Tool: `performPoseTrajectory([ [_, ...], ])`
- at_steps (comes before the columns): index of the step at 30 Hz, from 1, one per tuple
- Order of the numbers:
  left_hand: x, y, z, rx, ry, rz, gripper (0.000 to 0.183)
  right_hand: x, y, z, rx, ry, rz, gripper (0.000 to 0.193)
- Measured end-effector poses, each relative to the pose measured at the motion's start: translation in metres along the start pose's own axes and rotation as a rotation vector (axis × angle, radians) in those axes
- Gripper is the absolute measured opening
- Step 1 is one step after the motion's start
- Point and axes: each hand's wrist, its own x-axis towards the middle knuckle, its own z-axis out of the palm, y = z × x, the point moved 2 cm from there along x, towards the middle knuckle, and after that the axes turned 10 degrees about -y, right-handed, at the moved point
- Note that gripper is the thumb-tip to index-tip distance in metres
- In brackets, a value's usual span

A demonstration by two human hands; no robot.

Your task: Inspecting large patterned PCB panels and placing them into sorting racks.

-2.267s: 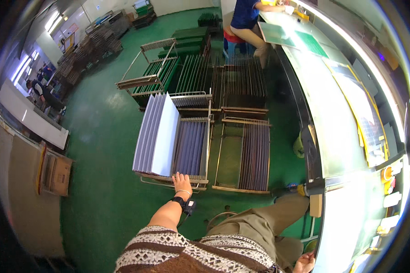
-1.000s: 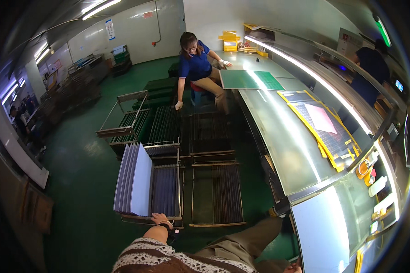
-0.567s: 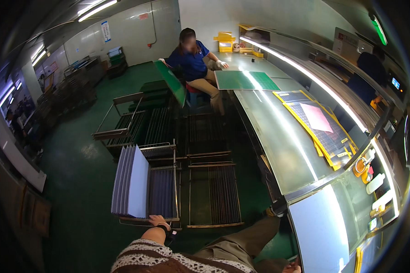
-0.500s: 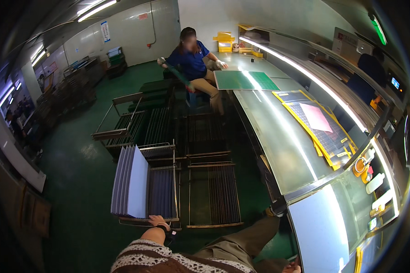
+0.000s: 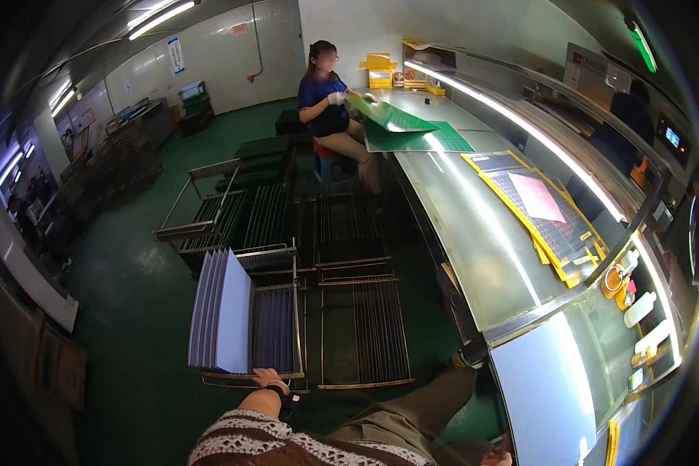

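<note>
Left hand (image 5: 270, 378), at eleven o'clock from your lap: fingers loosely spread at the near rail of the metal rack (image 5: 297, 326), beside the foot of the pale panels (image 5: 234, 318); right hand (image 5: 499, 453), at three o'clock, partly cropped: by the near edge of the pale board (image 5: 544, 388); whether it pinches that edge, I cannot tell; the board lies flat on the counter (image 5: 474, 248), at two o'clock.

Hazards, as judged: a bump from your left wrist could tip the upright panels together and scuff their faces; a one-handed pull could drag the board across the counter or let a corner drop past the edge towards your knee.

Materials: panels and board thin, rectangular, smooth, bluish-white; rack of slim bars, open-sided; second rack (image 5: 365, 384), at twelve o'clock, filled on its right with dark, narrow uprights; counter glossy, streaked with lamp glare; your sleeve (image 5: 241, 435) patterned knit, brown and white.
</note>
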Motion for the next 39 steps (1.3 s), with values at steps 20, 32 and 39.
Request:
performPoseTrajectory([
  [20,0.028,0.005,0.016,-0.013,0.012,-0.02,0.079,-0.067,-0.031,0.214,-0.829,-0.341,-0.069,0.025],
  [32,0.001,0.011,-0.005,0.002,-0.029,-0.02,0.078,-0.138,-0.057,0.369,-0.525,-1.499,-0.475,0.022],
  [39,0.018,0.005,0.009,0.009,0.031,-0.054,0.041,-0.138,-0.044,0.371,-0.166,-1.603,-0.522,0.026],
])
